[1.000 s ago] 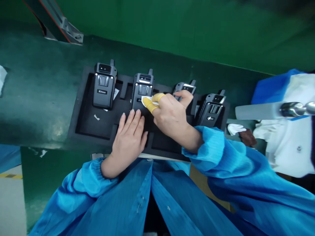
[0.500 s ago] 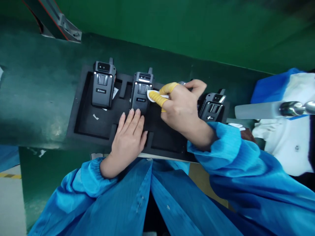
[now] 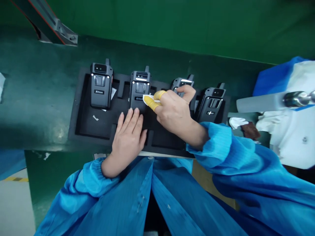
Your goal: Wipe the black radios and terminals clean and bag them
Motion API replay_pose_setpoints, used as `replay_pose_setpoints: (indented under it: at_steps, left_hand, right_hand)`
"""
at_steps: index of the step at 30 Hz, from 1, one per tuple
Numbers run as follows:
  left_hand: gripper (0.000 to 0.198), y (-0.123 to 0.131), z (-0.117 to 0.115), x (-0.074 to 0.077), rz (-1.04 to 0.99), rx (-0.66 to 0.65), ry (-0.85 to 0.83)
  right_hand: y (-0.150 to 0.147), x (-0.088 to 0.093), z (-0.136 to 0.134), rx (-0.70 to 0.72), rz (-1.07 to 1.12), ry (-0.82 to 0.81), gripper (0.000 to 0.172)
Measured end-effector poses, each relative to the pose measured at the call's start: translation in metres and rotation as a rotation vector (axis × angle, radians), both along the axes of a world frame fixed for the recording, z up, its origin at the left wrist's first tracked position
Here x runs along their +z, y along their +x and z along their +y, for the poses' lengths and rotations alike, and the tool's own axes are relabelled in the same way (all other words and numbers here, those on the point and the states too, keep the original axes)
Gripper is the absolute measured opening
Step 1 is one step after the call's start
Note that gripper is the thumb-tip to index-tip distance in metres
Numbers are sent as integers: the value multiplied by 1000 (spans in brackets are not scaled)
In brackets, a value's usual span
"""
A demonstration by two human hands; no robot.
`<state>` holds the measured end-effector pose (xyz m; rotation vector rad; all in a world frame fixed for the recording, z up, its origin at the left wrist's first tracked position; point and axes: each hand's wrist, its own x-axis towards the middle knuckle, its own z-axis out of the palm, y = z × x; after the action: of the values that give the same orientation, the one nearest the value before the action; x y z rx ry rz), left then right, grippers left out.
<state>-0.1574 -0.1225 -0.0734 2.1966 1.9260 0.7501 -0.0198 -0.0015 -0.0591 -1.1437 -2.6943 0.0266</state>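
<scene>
Several dark handheld radios lie across a black foam tray point(image 3: 108, 141). My left hand point(image 3: 128, 139) has its fingers spread, with the fingertips on the lower end of the second radio point(image 3: 139, 86). In my right hand point(image 3: 173, 113), which wears yellow finger covers, a small white cloth point(image 3: 147, 97) is pinched against that radio's "Riton" label. The leftmost radio point(image 3: 100, 93) lies face down beside it. Behind my right hand, the third radio point(image 3: 180, 82) is partly hidden. At the tray's right end is the fourth radio point(image 3: 211, 103), slightly tilted.
A bottle with a metallic neck point(image 3: 263, 103) lies at the right, near white cloths point(image 3: 269, 123) and a blue item point(image 3: 273, 77). A brown piece point(image 3: 250, 130) sits beside my right sleeve. A metal bracket point(image 3: 65, 32) stands at the back left.
My right hand has moved left with the white cloth, onto the second radio's label. More of the third radio shows. My left hand stays on the second radio. The view has shifted slightly.
</scene>
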Motion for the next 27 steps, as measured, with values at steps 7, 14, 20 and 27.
replay_pose_setpoints:
  at_steps: [7,14,20,27]
  left_hand:
    - [41,1,0,-1,19,2,51]
    - [28,1,-2,0,-4,-53,181]
    - [8,-6,-7,3,-179,-239,433]
    - [10,-7,-8,6,-209,-218,471]
  right_hand:
    - [10,4,0,-147,76,66,33]
    - [-35,10,-9,-8,40,-74,33]
    - [-36,20,-11,237,89,-352,26]
    - [-29,13,1,15,135,-221,32]
